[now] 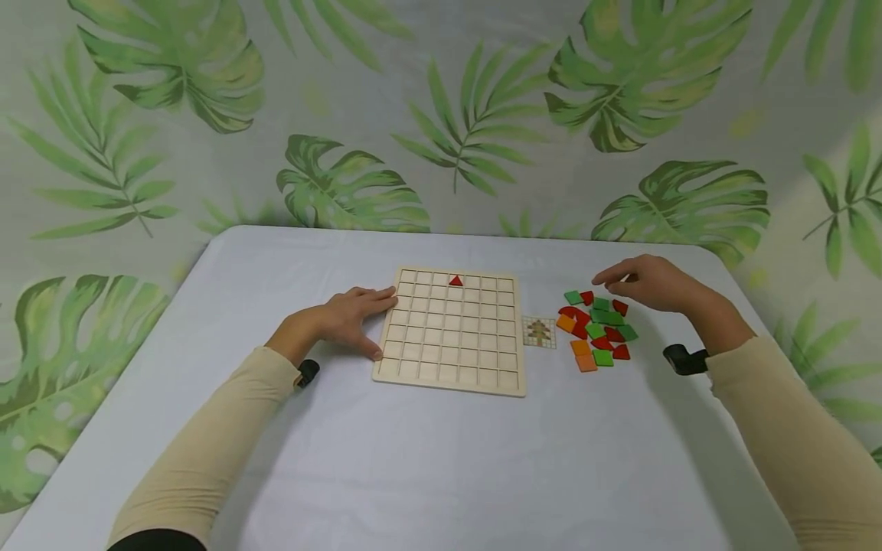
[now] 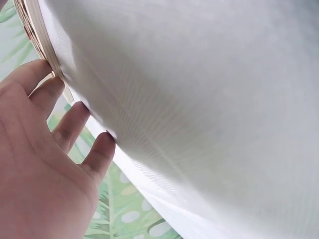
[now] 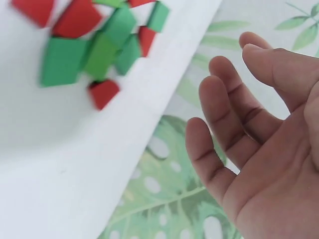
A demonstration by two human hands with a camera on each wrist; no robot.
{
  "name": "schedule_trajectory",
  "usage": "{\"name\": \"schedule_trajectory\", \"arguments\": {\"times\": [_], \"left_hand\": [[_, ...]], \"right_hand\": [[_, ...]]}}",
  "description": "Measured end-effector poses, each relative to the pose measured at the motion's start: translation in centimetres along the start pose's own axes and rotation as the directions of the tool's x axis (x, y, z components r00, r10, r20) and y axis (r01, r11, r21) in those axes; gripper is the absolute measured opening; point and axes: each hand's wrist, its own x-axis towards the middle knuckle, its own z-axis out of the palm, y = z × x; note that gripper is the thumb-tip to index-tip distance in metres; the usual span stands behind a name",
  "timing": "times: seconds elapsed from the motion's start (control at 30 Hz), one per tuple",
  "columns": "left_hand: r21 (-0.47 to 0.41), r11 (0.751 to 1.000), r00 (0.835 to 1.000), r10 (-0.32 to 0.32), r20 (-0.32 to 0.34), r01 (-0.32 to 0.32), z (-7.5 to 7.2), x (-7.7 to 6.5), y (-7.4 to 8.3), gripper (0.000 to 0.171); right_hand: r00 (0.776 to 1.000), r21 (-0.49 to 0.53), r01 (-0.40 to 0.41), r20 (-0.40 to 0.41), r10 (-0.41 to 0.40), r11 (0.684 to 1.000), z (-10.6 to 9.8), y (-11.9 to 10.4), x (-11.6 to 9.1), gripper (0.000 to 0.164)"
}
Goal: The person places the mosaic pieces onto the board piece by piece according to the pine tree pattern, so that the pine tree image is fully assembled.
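A pale wooden grid board [image 1: 451, 329] lies on the table with a red triangle [image 1: 456, 282] in its top row. My left hand [image 1: 347, 317] touches the board's left edge, fingers and thumb spread along it. In the left wrist view the fingertips of the left hand [image 2: 55, 144] meet the board's side and the white cloth. My right hand [image 1: 648, 283] hovers over the far edge of a loose pile of flat green, red and orange pieces [image 1: 598, 330]. The right wrist view shows the right hand [image 3: 264, 134] with loosely bent fingers and nothing in them.
A small pattern card [image 1: 540, 333] with a brownish figure on a grid lies between the board and the pieces. Everything is on a white-covered table [image 1: 441, 467]. Behind it hangs a leaf-printed cloth [image 1: 482, 92].
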Motion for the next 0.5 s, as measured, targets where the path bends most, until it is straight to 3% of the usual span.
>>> {"name": "schedule_trajectory", "arguments": {"times": [0.2,0.5], "left_hand": [[0.014,1.000,1.000,-0.002,0.002,0.002,-0.1,0.0,0.2,0.103],[0.015,1.000,1.000,-0.004,0.004,0.004,-0.1,0.0,0.2,0.103]], "right_hand": [[0.999,0.006,-0.035,-0.029,0.035,0.999,1.5,1.8,-1.0,0.031],[0.997,-0.016,-0.053,-0.064,0.052,0.998,3.9,3.2,-0.3,0.027]]}}
